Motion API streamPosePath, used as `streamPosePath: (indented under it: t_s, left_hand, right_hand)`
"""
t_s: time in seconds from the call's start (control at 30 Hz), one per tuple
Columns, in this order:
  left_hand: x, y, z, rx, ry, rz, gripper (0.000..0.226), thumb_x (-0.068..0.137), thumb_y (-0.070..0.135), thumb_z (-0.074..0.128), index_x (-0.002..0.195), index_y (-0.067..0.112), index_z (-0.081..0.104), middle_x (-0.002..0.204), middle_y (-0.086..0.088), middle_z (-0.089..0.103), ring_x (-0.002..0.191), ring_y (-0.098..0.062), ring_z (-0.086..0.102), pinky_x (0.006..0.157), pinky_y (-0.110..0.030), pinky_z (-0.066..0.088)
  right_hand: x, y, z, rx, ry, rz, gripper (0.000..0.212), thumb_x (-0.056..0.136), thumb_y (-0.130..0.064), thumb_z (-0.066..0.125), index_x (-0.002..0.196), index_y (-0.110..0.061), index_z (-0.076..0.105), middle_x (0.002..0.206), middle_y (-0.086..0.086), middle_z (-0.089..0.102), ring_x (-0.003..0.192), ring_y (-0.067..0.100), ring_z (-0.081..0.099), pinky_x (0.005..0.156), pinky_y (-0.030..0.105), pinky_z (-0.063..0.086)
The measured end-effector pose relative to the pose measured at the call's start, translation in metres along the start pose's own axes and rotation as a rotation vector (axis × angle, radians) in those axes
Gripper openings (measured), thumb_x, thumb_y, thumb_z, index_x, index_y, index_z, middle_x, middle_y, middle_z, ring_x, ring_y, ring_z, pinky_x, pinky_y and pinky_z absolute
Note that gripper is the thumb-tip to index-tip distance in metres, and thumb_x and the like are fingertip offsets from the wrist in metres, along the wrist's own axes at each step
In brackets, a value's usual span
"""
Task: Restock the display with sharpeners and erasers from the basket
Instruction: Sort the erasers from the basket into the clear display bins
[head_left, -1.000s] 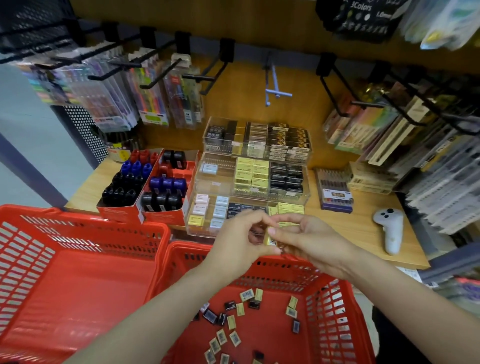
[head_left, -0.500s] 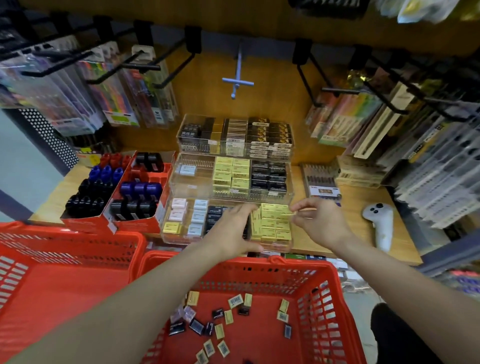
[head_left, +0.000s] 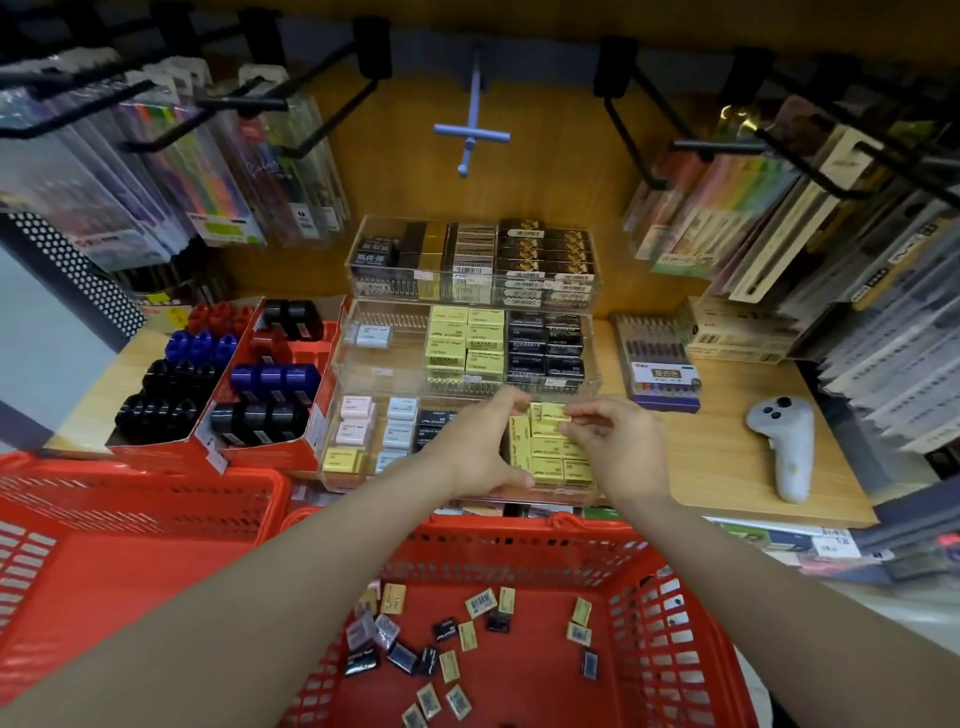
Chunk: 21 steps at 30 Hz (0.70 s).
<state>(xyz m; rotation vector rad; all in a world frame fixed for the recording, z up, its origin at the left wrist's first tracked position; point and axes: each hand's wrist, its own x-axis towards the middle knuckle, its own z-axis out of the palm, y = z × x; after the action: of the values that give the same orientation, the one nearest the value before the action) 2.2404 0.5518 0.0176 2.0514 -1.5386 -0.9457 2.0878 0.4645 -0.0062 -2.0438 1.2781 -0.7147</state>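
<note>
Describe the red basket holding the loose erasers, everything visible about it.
The red basket looks like moulded plastic, with slotted walls and a solid floor. It sits upright below the wooden shelf's front edge, right of a second red basket, their rims close together. Both forearms pass above it. On its floor lie scattered loose erasers: yellow, black and pale ones, several showing barcodes. Its near edge runs out of frame.

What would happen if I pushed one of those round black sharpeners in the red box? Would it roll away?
Probably not far. The black sharpeners look rounded, so a loose one might roll, but here they sit packed side by side in the red box, whose walls should stop them. They look like small hard plastic, so likely light and stiff.
</note>
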Motion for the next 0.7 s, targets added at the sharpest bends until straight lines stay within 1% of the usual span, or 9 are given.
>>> streamPosePath:
  t_s: [0.17, 0.3, 0.4, 0.47, 0.53, 0.57, 0.6, 0.63, 0.7]
  left_hand:
    - [0.005, -0.001, 0.0, 0.045, -0.023, -0.016, 0.088, 0.072, 0.026, 0.087, 0.141, 0.024, 0.033, 0.142, 0.0, 0.049, 0.123, -0.021, 0.051, 0.102, -0.042, 0.047]
    - [0.007, -0.004, 0.002, 0.047, -0.031, -0.025, 0.089, 0.072, 0.028, 0.088, 0.141, 0.023, 0.032, 0.143, -0.002, 0.048, 0.124, -0.022, 0.051, 0.102, -0.042, 0.047]
    - [-0.006, -0.002, 0.001, 0.008, 0.029, 0.017, 0.088, 0.072, 0.031, 0.087, 0.142, 0.024, 0.034, 0.144, 0.002, 0.046, 0.126, -0.018, 0.048, 0.103, -0.036, 0.045]
    - [-0.029, -0.005, 0.005, 0.036, 0.219, 0.124, 0.067, 0.078, 0.034, 0.082, 0.134, 0.023, 0.047, 0.13, 0.008, 0.049, 0.114, -0.007, 0.047, 0.095, -0.021, 0.04]
    - [-0.058, -0.013, 0.015, 0.072, 0.41, 0.258, 0.028, 0.086, 0.03, 0.073, 0.109, 0.023, 0.059, 0.104, 0.016, 0.05, 0.088, 0.004, 0.045, 0.078, -0.012, 0.036]
    - [-0.072, -0.018, 0.021, 0.082, 0.429, 0.289, 0.014, 0.088, 0.027, 0.069, 0.097, 0.023, 0.06, 0.091, 0.019, 0.049, 0.079, 0.003, 0.046, 0.072, -0.012, 0.038]
    - [-0.085, -0.027, 0.03, 0.103, 0.39, 0.28, 0.007, 0.088, 0.025, 0.067, 0.089, 0.024, 0.06, 0.081, 0.02, 0.049, 0.073, 0.002, 0.048, 0.067, -0.016, 0.041]
    - [-0.094, -0.038, 0.041, 0.133, 0.303, 0.245, 0.006, 0.089, 0.024, 0.065, 0.086, 0.024, 0.06, 0.075, 0.019, 0.051, 0.07, 0.0, 0.051, 0.066, -0.022, 0.045]
    - [-0.107, -0.063, 0.066, 0.19, 0.059, 0.099, 0.002, 0.089, 0.024, 0.062, 0.087, 0.025, 0.064, 0.078, 0.013, 0.062, 0.076, -0.009, 0.062, 0.071, -0.029, 0.051]
  right_hand:
    - [0.006, -0.007, 0.007, -0.055, 0.01, -0.038, 0.015, 0.081, -0.011, 0.078, 0.096, -0.015, 0.077, 0.09, -0.009, 0.066, 0.073, -0.002, 0.058, 0.067, -0.002, 0.04]
    - [0.008, -0.008, 0.014, -0.046, 0.032, -0.038, 0.014, 0.081, -0.011, 0.078, 0.095, -0.014, 0.077, 0.091, -0.003, 0.068, 0.073, -0.001, 0.057, 0.074, 0.008, 0.049]
    - [0.001, -0.013, 0.008, -0.037, 0.052, -0.075, 0.018, 0.082, -0.013, 0.077, 0.099, -0.017, 0.074, 0.095, -0.004, 0.06, 0.072, -0.004, 0.052, 0.07, 0.0, 0.04]
    - [-0.016, -0.014, 0.001, 0.014, 0.118, -0.12, 0.016, 0.085, -0.014, 0.073, 0.1, -0.02, 0.07, 0.09, -0.006, 0.055, 0.07, 0.001, 0.05, 0.066, 0.003, 0.038]
    - [-0.049, -0.006, -0.003, 0.082, 0.186, -0.15, 0.01, 0.087, -0.013, 0.07, 0.093, -0.02, 0.066, 0.079, -0.006, 0.052, 0.066, 0.006, 0.049, 0.061, 0.01, 0.038]
    - [-0.067, 0.003, -0.001, 0.087, 0.177, -0.136, 0.009, 0.087, -0.013, 0.069, 0.089, -0.02, 0.064, 0.072, -0.006, 0.052, 0.063, 0.008, 0.049, 0.059, 0.012, 0.037]
    - [-0.086, 0.014, 0.002, 0.076, 0.133, -0.094, 0.011, 0.086, -0.013, 0.069, 0.085, -0.022, 0.063, 0.067, -0.006, 0.052, 0.06, 0.009, 0.05, 0.057, 0.015, 0.038]
    - [-0.105, 0.029, 0.006, 0.052, 0.058, -0.038, 0.013, 0.085, -0.012, 0.069, 0.083, -0.024, 0.061, 0.064, -0.007, 0.053, 0.058, 0.009, 0.05, 0.057, 0.019, 0.039]
    - [-0.138, 0.059, 0.015, -0.033, -0.168, 0.112, 0.018, 0.083, -0.01, 0.069, 0.085, -0.026, 0.062, 0.067, -0.006, 0.06, 0.062, 0.009, 0.057, 0.062, 0.023, 0.041]
